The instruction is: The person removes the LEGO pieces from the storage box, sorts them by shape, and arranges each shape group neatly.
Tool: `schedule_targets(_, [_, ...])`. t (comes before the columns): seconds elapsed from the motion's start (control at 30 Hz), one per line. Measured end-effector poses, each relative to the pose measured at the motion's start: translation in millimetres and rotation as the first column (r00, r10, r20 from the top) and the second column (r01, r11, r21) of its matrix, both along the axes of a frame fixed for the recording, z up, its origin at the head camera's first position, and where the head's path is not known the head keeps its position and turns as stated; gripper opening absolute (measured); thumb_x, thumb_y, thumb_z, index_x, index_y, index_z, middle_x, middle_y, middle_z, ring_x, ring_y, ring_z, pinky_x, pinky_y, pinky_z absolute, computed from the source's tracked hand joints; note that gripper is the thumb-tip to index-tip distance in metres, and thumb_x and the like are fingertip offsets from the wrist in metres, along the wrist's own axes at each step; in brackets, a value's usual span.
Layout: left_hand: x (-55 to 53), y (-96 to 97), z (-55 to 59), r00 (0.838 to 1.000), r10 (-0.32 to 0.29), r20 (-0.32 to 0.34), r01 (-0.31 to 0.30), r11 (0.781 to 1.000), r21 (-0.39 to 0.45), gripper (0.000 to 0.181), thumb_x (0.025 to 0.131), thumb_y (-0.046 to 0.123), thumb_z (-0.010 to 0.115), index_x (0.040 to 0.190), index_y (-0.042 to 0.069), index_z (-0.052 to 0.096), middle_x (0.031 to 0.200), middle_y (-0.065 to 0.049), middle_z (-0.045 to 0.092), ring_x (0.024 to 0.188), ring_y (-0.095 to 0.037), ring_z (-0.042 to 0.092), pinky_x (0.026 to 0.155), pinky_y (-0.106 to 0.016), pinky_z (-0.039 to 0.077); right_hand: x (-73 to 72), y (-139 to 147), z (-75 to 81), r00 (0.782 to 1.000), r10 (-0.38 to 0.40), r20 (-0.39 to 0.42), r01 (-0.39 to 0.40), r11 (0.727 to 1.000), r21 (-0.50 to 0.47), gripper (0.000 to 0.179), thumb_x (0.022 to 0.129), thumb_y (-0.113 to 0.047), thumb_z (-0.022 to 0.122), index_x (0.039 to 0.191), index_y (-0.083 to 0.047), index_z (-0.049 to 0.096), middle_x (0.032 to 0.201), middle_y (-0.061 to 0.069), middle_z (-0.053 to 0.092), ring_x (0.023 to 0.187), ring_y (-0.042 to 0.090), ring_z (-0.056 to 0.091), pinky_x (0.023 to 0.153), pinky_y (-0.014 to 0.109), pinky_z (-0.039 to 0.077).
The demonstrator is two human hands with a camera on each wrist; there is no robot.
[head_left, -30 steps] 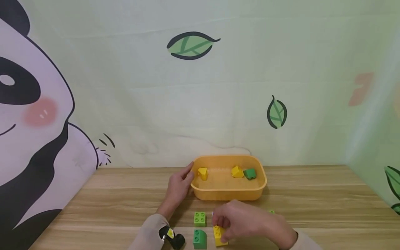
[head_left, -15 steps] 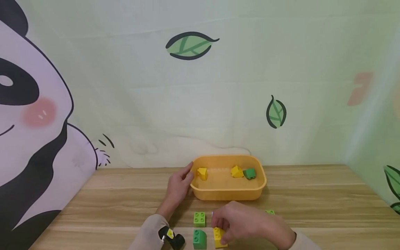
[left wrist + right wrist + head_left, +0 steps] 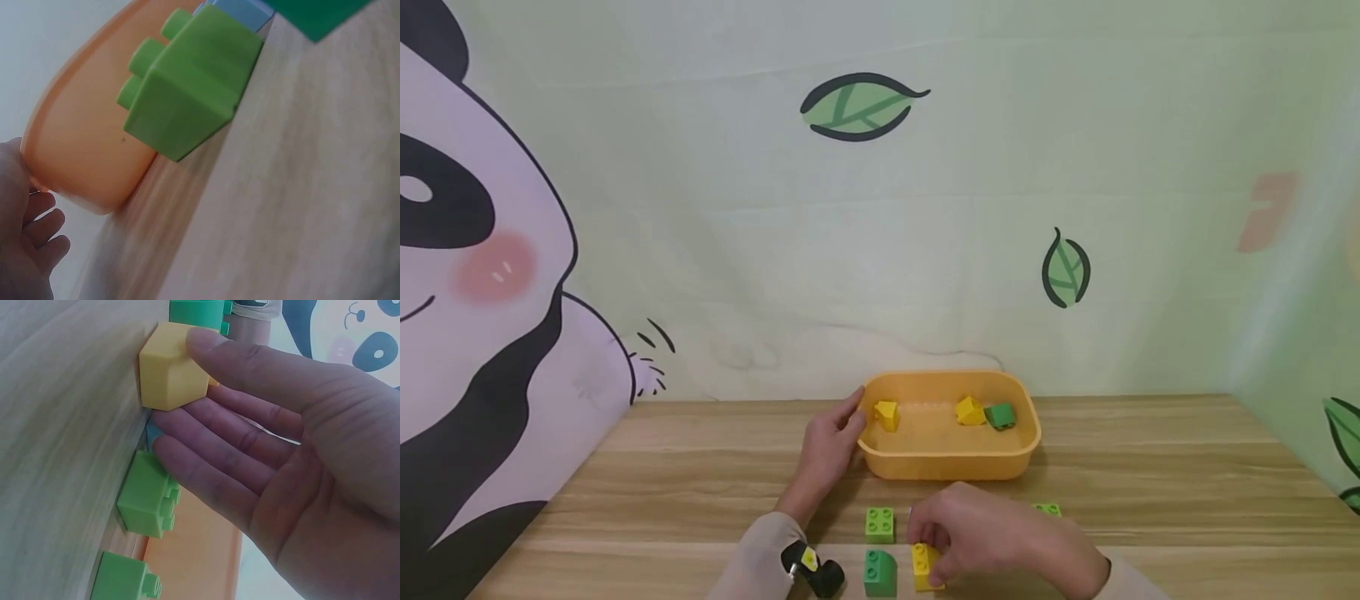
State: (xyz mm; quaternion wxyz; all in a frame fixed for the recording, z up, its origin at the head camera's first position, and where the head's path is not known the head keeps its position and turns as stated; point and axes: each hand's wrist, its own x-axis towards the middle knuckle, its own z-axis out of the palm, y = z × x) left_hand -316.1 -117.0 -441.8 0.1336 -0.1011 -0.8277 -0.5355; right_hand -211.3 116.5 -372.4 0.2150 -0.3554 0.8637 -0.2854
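Observation:
My left hand [image 3: 830, 446] holds the left end of a yellow-orange plastic tub [image 3: 955, 467]; in the left wrist view its fingers curl beside the tub's wall. My right hand [image 3: 981, 529] pinches a yellow toy brick [image 3: 922, 567] with a sloped side. In the right wrist view the thumb lies on one face of that yellow brick [image 3: 172, 369] and fingers sit behind it. The brick stands at the table surface. A green curved brick [image 3: 880, 573] is left of it, and a light green studded brick [image 3: 880, 525] stands farther back.
Inside the tub lie two yellow bricks [image 3: 970, 411] and a green brick [image 3: 1000, 416]. Another light green brick [image 3: 1048, 509] shows behind my right wrist. A blue brick [image 3: 244, 11] is partly hidden. A wall cloth with a panda hangs behind the table.
Both hands keep their places on the tub and the yellow brick. The yellow brick shifts only very slightly; the view itself sways a little.

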Motion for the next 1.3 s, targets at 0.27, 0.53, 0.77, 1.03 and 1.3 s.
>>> schedule_targets(0.27, [0.5, 0.0, 0.0, 1.000, -0.006, -0.008, 0.006, 1.000, 0.005, 0.046, 0.109, 0.019, 0.058, 0.153, 0.006, 0.057, 0.152, -0.010, 0.058, 0.141, -0.030, 0.054, 0.113, -0.051, 0.045, -1.3, -1, -2.3, 1.000, -0.021, 0.012, 0.021, 1.000, 0.005, 0.024, 0.088, -0.009, 0.088, 0.106, -0.019, 0.076, 0.087, -0.015, 0.066, 0.078, 0.003, 0.059, 0.076, 0.021, 0.054])
schedule_targets(0.53, [0.2, 0.2, 0.6, 1.000, -0.008, -0.018, 0.008, 1.000, 0.013, 0.046, 0.108, 0.017, 0.059, 0.152, 0.006, 0.057, 0.151, -0.011, 0.059, 0.140, -0.030, 0.054, 0.114, -0.051, 0.045, -1.5, -1, -3.2, 1.000, -0.024, 0.016, 0.024, 1.000, 0.003, 0.025, 0.087, -0.009, 0.088, 0.107, -0.019, 0.077, 0.088, -0.015, 0.066, 0.079, 0.004, 0.059, 0.076, 0.021, 0.054])
schedule_targets(0.77, [1.1, -0.1, 0.8, 1.000, -0.008, -0.012, 0.008, 1.000, 0.017, 0.045, 0.108, 0.017, 0.058, 0.152, 0.006, 0.057, 0.151, -0.011, 0.058, 0.141, -0.030, 0.054, 0.114, -0.051, 0.045, 0.1, -2, -2.4, 1.000, -0.001, 0.010, 0.001, 1.000, 0.003, 0.026, 0.086, -0.012, 0.089, 0.108, -0.018, 0.077, 0.089, -0.017, 0.066, 0.080, 0.004, 0.060, 0.077, 0.020, 0.054])
schedule_targets(1.03, [0.9, 0.4, 1.4, 1.000, -0.005, -0.009, 0.005, 1.000, 0.001, 0.046, 0.109, 0.019, 0.058, 0.153, 0.007, 0.057, 0.152, -0.011, 0.058, 0.141, -0.031, 0.054, 0.113, -0.051, 0.045, 0.5, 0, -1.4, 1.000, -0.012, 0.005, 0.012, 1.000, -0.006, 0.023, 0.087, -0.012, 0.089, 0.105, -0.019, 0.077, 0.088, -0.016, 0.067, 0.079, 0.003, 0.060, 0.076, 0.021, 0.054])
schedule_targets(1.3, [0.4, 1.0, 0.7, 1.000, -0.005, 0.007, 0.005, 1.000, 0.012, 0.047, 0.109, 0.020, 0.058, 0.154, 0.007, 0.056, 0.152, -0.010, 0.058, 0.141, -0.029, 0.055, 0.113, -0.050, 0.046, -0.1, 6, 7.6, 0.999, -0.029, -0.041, 0.025, 0.996, -0.089, 0.023, 0.089, -0.015, 0.088, 0.109, -0.014, 0.077, 0.092, -0.014, 0.070, 0.083, 0.002, 0.063, 0.078, 0.022, 0.056])
